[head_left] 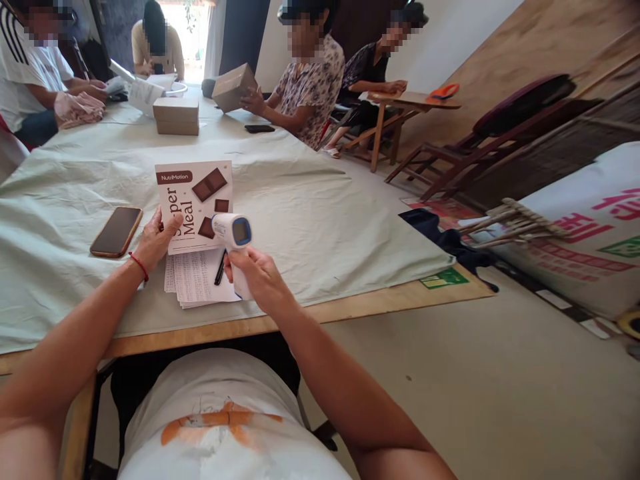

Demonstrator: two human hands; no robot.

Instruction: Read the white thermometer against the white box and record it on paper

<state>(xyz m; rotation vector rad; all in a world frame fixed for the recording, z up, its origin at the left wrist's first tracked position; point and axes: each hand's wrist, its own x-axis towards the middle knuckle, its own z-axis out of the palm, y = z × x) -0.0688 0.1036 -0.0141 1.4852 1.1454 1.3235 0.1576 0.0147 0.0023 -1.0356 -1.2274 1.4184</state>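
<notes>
My left hand (156, 241) grips the left edge of a white and brown meal box (215, 175), its thumb across the printed front. The box is held up facing me, with chocolate squares pictured on it. My right hand (257, 277) is wrapped round the handle of a white infrared thermometer (227, 227) with a blue-framed screen. The thermometer's front end overlaps the box's right edge; whether they touch I cannot tell. Below them lie printed sheets (193, 283) with a black pen (219, 268) on top. A phone (117, 231) rests left of my left hand.
A pale green cloth (310, 220) covers the table. Farther back are a closed cardboard box (176, 117), a dark phone (259, 129) and a person (313, 80) holding another carton (234, 88). Several other people sit around. Chairs (480, 140) and a white sack (590, 220) stand at right.
</notes>
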